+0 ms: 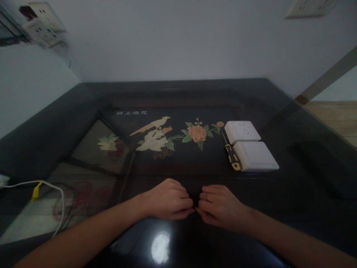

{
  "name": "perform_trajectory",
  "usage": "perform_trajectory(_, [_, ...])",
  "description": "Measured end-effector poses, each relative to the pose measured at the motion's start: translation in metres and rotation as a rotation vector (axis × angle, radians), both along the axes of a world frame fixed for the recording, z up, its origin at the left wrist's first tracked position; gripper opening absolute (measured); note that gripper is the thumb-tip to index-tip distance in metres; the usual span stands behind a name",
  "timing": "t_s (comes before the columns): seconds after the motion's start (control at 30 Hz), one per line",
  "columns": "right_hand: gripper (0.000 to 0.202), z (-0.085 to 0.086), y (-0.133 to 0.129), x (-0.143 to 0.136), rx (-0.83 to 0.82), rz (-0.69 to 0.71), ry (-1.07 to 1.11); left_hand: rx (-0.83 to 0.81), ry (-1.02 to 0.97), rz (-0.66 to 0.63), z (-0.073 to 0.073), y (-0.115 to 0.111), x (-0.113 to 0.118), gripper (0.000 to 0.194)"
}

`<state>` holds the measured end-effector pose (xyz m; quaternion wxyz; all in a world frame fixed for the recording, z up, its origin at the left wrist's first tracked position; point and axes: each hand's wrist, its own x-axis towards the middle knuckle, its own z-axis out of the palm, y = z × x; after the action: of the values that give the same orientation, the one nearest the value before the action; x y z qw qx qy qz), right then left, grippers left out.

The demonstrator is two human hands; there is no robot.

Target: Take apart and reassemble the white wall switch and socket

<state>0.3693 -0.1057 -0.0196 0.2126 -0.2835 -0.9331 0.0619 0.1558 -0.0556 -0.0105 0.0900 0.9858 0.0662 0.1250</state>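
My left hand (pixel 171 200) and my right hand (pixel 219 206) rest on the dark table (pixel 173 167) near its front edge, knuckles facing each other. Both are closed with the fingers curled in, and the thumbs almost meet; nothing shows in either. A ring sits on one finger of the right hand. Beyond that hand lies a screwdriver (pixel 232 156) with a black and yellow handle, its shaft pointing away. Touching its right side are two white boxes: a wall socket (pixel 243 131) behind and a plain-faced switch box (pixel 257 154) in front.
A dark flat object (pixel 325 167) lies at the table's right. On the left runs a white cable (pixel 60 193) with a yellow tag (pixel 36 191). Inlaid birds and flowers (pixel 196 133) decorate the tabletop. Wall sockets (pixel 311 8) are mounted on the wall behind.
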Motion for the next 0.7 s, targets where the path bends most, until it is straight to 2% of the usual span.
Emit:
perform_trajectory(0.5, [0.027,-0.0022,0.0001,0.0021,0.016,0.009,-0.045,-0.020,0.023,-0.001,-0.0016,-0.0004,0.0002,0.023])
perform_trajectory(0.7, [0.032,-0.0006,0.0025,0.0008,0.045,0.025,-0.017,-0.042,0.027,0.023,-0.0028,0.0000,0.0006,0.019])
